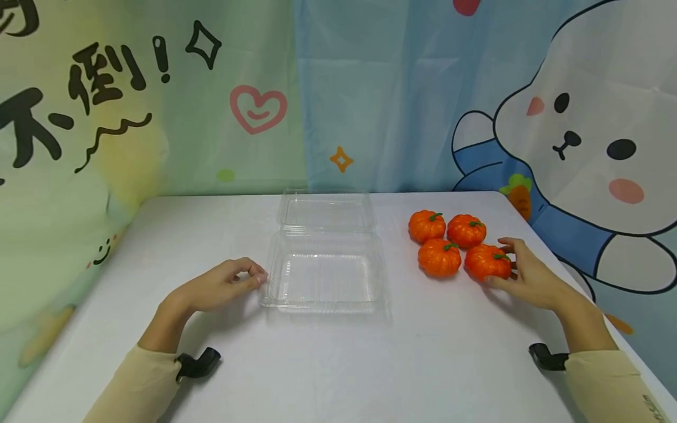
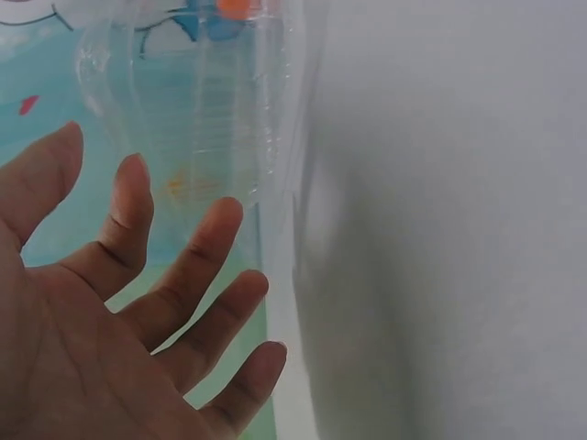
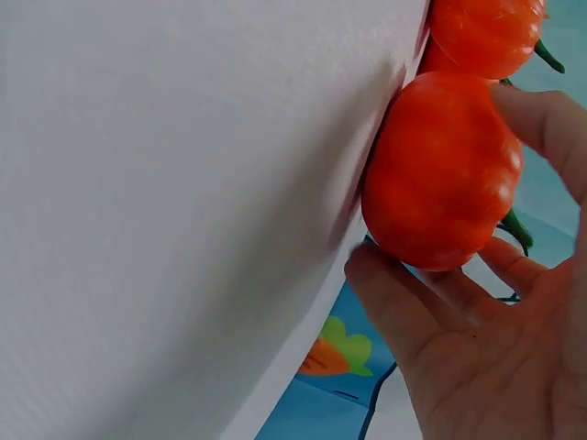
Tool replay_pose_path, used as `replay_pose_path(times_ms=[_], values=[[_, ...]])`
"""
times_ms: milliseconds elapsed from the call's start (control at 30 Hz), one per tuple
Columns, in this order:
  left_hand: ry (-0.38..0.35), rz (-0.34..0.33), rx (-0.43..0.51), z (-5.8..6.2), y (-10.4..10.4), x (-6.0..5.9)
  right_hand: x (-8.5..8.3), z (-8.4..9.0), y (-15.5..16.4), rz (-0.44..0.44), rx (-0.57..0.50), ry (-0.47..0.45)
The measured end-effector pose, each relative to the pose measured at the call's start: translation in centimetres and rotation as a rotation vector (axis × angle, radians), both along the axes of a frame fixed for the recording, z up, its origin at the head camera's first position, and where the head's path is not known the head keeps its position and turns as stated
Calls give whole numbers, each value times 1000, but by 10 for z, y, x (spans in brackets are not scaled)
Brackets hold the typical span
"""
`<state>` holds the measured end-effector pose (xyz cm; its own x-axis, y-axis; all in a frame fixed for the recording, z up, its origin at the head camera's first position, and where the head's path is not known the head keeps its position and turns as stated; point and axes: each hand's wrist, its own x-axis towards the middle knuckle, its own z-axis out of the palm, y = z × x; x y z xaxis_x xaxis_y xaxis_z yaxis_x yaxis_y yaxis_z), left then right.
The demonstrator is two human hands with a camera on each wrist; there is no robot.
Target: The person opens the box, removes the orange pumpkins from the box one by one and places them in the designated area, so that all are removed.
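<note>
My right hand curls round a small orange toy pumpkin with a green stem, thumb on its near side and fingers on its far right. In the right wrist view that pumpkin sits between thumb and fingertips, close against the tabletop. Three similar pumpkins cluster beside it. A clear plastic clamshell box lies mid-table, its lid folded back. At the box's left edge is my left hand, fingertips right by the rim. Its fingers are spread and relaxed in the left wrist view.
A white table carries everything. Behind it hangs a printed cloth backdrop with cartoon drawings, which also runs down both sides. Black wrist mounts stick out from both sleeves.
</note>
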<state>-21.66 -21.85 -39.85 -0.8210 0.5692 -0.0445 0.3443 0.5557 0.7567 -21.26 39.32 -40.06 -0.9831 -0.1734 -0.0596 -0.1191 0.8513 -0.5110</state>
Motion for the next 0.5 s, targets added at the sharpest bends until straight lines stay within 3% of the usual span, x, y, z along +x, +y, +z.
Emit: replay_pose_path(times_ms=[133, 267, 500], values=[[18, 20, -12, 2, -1, -3, -2, 6, -5, -6, 23, 26], [49, 59, -44, 6, -1, -6, -4, 12, -11, 15, 49, 151], [237, 77, -24, 7, 13, -13, -10, 26, -30, 42, 69, 325]])
